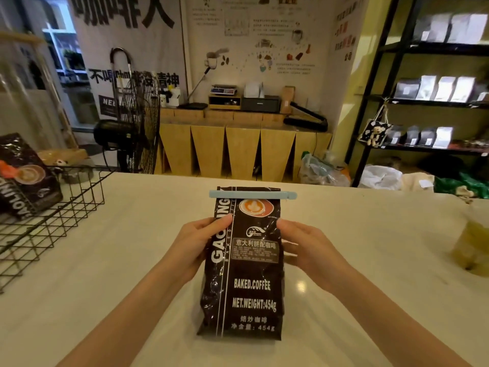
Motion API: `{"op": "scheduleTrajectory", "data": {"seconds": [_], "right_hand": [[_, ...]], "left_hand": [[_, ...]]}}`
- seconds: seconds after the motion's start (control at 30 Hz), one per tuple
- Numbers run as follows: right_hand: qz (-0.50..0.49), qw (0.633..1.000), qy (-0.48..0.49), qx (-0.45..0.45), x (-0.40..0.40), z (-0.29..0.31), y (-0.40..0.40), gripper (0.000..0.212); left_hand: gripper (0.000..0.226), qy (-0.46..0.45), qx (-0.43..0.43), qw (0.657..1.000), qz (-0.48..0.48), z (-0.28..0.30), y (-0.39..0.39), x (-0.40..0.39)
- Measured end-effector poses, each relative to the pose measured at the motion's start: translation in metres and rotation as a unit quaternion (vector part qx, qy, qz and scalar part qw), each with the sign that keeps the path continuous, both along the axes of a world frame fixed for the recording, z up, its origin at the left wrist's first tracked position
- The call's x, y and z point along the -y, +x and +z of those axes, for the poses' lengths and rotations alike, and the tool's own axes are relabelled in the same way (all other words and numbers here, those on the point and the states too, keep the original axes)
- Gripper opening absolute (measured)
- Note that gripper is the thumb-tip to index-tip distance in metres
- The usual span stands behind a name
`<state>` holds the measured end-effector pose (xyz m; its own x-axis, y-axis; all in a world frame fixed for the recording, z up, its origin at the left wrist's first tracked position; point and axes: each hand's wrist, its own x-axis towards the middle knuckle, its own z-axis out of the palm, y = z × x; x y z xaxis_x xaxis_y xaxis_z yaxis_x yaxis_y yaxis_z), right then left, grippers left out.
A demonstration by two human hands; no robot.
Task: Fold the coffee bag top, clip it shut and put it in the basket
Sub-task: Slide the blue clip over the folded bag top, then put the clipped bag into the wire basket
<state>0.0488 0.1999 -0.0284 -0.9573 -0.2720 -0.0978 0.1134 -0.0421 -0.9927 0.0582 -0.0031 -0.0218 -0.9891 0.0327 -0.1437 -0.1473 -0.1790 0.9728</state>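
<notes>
Coffee bag [242, 274] at counter [357, 260] centre, between left hand [195, 245] and right hand [309, 247]. Clip [252, 194] across bag top. Wire basket [50, 207] far left, holding second bag [23, 176].

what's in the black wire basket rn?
One dark glossy coffee bag leans inside the black wire basket, at its far-left end. The rest of the floor looks bare; the part beyond the frame edge isn't visible.
</notes>
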Motion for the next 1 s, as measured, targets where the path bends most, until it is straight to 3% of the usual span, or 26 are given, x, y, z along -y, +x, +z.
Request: {"op": "scheduleTrajectory", "data": {"seconds": [0.23, 0.43, 0.73, 0.87, 1.0], "right_hand": [[-0.001, 0.996, 0.030, -0.080, 0.018, 0.008, 0.007, 0.029], [0.068, 0.986, 0.008, -0.152, 0.058, 0.048, -0.012, 0.011], [0.156, 0.963, -0.045, -0.215, 0.183, 0.107, -0.039, 0.008], [0.175, 0.955, -0.090, -0.222, 0.260, 0.116, -0.048, 0.011], [0.209, 0.952, -0.116, -0.191, 0.345, 0.119, -0.056, 0.011]], "left_hand": [[0.026, 0.009, -0.052, 0.997, 0.055, 0.009, 0.010, 0.004], [0.011, 0.002, -0.131, 0.982, 0.133, 0.047, 0.017, 0.042], [0.009, -0.023, -0.231, 0.943, 0.239, 0.105, 0.025, 0.152], [0.022, -0.038, -0.246, 0.924, 0.289, 0.122, 0.035, 0.214], [0.013, -0.064, -0.288, 0.884, 0.361, 0.127, 0.043, 0.271]]}}
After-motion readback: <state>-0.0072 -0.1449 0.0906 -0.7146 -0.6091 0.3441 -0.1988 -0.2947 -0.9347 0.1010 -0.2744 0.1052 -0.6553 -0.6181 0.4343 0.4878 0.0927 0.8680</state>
